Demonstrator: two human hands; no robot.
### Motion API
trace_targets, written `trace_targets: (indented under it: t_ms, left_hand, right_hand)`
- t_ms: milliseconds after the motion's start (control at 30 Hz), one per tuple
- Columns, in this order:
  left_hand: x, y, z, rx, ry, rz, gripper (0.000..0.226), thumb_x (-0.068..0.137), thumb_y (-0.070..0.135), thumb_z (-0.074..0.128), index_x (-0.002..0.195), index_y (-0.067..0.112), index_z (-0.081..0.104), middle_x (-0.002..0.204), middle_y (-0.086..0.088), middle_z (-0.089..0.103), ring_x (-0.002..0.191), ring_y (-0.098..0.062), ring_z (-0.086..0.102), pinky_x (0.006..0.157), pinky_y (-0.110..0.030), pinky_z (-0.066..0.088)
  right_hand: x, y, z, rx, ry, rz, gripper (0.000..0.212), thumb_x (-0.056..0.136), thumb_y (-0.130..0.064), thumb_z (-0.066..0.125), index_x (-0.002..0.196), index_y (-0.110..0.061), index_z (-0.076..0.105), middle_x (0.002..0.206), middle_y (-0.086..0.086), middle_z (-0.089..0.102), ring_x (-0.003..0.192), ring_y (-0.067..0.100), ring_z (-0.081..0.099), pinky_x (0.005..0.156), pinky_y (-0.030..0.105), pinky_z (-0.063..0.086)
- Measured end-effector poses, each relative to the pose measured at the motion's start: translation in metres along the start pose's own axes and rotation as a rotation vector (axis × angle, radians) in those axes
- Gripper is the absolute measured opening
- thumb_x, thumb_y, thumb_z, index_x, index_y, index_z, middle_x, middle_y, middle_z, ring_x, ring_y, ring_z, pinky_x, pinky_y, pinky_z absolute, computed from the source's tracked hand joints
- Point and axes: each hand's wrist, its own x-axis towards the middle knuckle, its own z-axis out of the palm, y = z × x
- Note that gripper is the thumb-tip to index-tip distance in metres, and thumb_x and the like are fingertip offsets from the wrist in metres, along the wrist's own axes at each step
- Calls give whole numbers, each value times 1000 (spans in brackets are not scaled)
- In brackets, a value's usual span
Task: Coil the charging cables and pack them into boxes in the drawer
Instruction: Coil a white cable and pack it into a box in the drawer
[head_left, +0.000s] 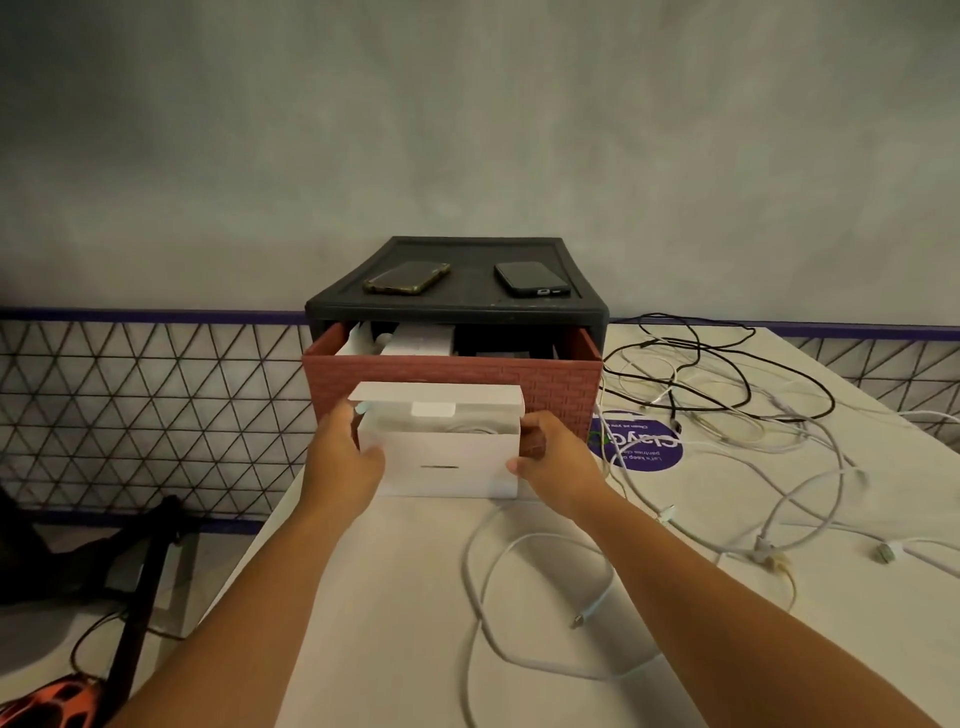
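White box (452, 462) held between left hand (340, 452) and right hand (553, 457) fingers (519, 465).

Both hands (441, 457) grip open white box (447, 460) by drawer (550, 387).

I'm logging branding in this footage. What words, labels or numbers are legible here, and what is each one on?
"Clay...": large white word, upside down to the camera, on the round purple sticker; its last letters are unclear.
"Let's keep...": a smaller line on the same sticker; the rest is too small to read.
White box: one short dark printed line on its front, too blurred to read.
Two phones: no readable text.
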Motion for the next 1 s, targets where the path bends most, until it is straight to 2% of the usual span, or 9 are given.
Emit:
trace_targets:
  t_ms: [100, 233, 367, 500, 667, 800, 900, 967, 1000]
  left_hand:
    - [0, 2, -2, 42, 14, 9, 45, 78, -4, 59, 116, 20, 53, 109, -5, 60, 90, -20, 58, 65, -21, 42]
    - [-14, 8, -6, 1, 38, 6, 51, 75, -2, 63, 117, 25, 54, 119, 3, 52, 98, -16, 57, 81, -35, 52]
    - [-53, 14, -9, -29, 41, -11, 45, 79, 2, 66, 119, 21, 56, 124, 3, 42, 105, -11, 46, 89, -29, 42]
    - [-94, 18, -4, -133, -129, -29, 32, 82, 5, 66, 101, 28, 56, 115, 6, 54, 102, -12, 52, 69, -10, 37]
    - [-139, 30, 2, -95, -465, 58, 33, 77, 9, 73, 91, 36, 60, 104, 14, 61, 101, -1, 55, 78, -9, 39]
    - [-165, 38, 9, -32, -575, 185, 17, 72, 26, 75, 85, 36, 70, 101, 21, 61, 101, 10, 52, 82, 0, 33]
    - [-187, 50, 14, -50, -629, 230, 28, 68, 32, 74, 89, 47, 64, 104, 31, 56, 99, 7, 55, 82, -1, 35]
    - [-200, 56, 17, -58, -684, 225, 22, 63, 42, 70, 85, 45, 67, 98, 28, 61, 94, 4, 59, 84, -6, 40]
    - [-206, 59, 18, -65, -700, 208, 20, 62, 43, 69, 82, 41, 69, 93, 25, 63, 91, 3, 61, 85, -10, 43]
  right_hand:
    - [-2, 0, 0, -9, 12, 2, 39, 82, -8, 65, 118, -14, 53, 106, 1, 66, 96, 16, 60, 81, 22, 42]
    - [-12, -1, -11, 17, 29, 22, 36, 83, -9, 64, 117, -14, 54, 106, 2, 64, 97, 16, 59, 80, 22, 43]
    - [-41, 2, -37, 10, 37, 8, 25, 84, -15, 65, 107, -22, 57, 94, -8, 60, 91, 13, 60, 79, 25, 48]
    - [-81, 11, -71, 124, 75, 5, 16, 85, -9, 63, 94, -22, 61, 84, -6, 62, 77, 11, 57, 74, 24, 45]
    - [-144, 34, -100, 183, 146, 67, 14, 84, -6, 63, 88, -18, 67, 80, -1, 65, 72, 11, 57, 71, 24, 45]
    - [-196, 45, -96, -20, 59, 50, 20, 80, -10, 67, 74, -30, 66, 68, -11, 64, 63, -4, 56, 64, 11, 42]
    - [-224, 51, -85, -213, -74, -10, 5, 72, -38, 66, 75, -34, 66, 82, -21, 60, 77, -3, 56, 70, 6, 38]
    - [-231, 60, -78, -399, -159, -137, 35, 66, -55, 52, 87, -33, 68, 93, -29, 49, 87, -3, 46, 77, 4, 30]
    - [-234, 61, -76, -445, -143, -172, 35, 69, -54, 52, 91, -31, 68, 96, -27, 48, 89, 0, 43, 77, 4, 28]
